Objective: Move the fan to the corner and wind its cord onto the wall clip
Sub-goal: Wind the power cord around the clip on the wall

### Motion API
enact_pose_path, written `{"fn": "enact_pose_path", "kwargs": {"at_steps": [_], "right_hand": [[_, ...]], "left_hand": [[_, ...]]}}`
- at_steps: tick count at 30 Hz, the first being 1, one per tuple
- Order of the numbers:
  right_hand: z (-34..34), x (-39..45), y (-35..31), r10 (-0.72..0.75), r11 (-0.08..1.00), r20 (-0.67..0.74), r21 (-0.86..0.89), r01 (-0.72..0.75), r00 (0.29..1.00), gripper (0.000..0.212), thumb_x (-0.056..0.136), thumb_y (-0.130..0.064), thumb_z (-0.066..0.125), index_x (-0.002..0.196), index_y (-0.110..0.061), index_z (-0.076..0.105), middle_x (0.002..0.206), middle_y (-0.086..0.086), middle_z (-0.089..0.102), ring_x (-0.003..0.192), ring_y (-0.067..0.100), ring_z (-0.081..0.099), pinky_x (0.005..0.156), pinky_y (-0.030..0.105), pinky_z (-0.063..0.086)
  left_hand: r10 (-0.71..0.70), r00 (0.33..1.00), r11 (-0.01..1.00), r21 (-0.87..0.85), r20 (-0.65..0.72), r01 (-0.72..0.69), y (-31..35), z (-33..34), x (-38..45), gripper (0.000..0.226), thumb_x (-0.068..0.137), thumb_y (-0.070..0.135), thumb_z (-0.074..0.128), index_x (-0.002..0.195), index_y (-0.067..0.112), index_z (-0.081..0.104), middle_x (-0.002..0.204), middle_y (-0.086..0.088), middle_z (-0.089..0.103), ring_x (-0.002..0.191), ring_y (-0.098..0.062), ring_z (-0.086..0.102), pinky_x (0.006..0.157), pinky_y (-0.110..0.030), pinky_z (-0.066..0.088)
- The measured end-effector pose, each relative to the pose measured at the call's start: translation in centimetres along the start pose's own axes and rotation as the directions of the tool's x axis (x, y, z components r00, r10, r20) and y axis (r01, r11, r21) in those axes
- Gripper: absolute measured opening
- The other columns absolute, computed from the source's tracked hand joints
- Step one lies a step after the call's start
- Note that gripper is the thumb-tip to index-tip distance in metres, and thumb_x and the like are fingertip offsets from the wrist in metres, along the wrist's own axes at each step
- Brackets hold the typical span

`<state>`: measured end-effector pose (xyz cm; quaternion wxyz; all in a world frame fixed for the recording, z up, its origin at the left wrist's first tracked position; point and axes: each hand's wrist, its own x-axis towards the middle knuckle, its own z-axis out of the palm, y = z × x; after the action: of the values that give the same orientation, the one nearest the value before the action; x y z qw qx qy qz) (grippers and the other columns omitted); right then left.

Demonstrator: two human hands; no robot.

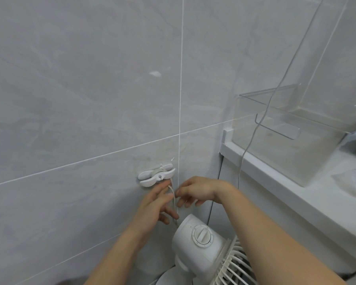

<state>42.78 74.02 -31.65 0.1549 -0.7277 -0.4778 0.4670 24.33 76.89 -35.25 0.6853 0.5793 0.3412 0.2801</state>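
Note:
A white fan with a round dial on its back stands low in the corner, its grille at the bottom right. A white cord hangs from the white wall clip on the grey tiled wall, with a turn of it in the clip's groove. Just below the clip, my left hand pinches the cord between thumb and fingers. My right hand is beside it on the right, fingertips at the cord; whether they grip it is unclear.
A white counter ledge runs along the right side with a clear acrylic box on it. A thin grey cable hangs down in front of the box and ledge. Grey tiled wall fills the left and centre.

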Motion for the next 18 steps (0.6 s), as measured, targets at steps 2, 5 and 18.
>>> {"fn": "enact_pose_path", "kwargs": {"at_steps": [2,5,18], "right_hand": [[0.24,0.00,-0.07,-0.001,1.000,0.036,-0.005,0.001,0.999,0.027,0.101,-0.038,0.053,0.118,-0.022,0.067,0.110,-0.002,0.080,0.089,0.010,0.069,0.084,0.030,0.048],[0.31,-0.09,-0.26,-0.002,0.999,0.029,-0.048,0.003,1.000,0.029,0.100,-0.043,0.056,0.118,-0.022,0.066,0.103,-0.004,0.079,0.090,0.009,0.067,0.087,0.031,0.048],[0.77,-0.11,-0.92,-0.078,0.995,-0.048,-0.060,0.075,0.996,0.023,0.103,-0.024,0.056,0.083,-0.018,0.067,0.079,-0.004,0.073,0.083,0.013,0.070,0.076,0.026,0.055]], "left_hand": [[0.001,1.000,1.000,0.010,0.001,-0.001,0.00,-0.05,0.12,0.043,0.096,0.017,0.058,0.137,0.029,0.055,0.136,-0.005,0.061,0.064,-0.025,0.068,0.055,-0.031,0.044],[-0.009,1.000,1.000,0.003,0.012,0.009,0.26,-0.09,-0.06,0.053,0.085,0.026,0.064,0.138,0.029,0.055,0.125,-0.006,0.068,0.056,-0.022,0.062,0.052,-0.030,0.042],[-0.027,1.000,0.999,0.035,0.014,0.026,0.58,-0.08,-0.72,0.047,0.097,0.014,0.055,0.140,0.032,0.053,0.137,0.001,0.061,0.063,-0.024,0.065,0.055,-0.031,0.045]]}}
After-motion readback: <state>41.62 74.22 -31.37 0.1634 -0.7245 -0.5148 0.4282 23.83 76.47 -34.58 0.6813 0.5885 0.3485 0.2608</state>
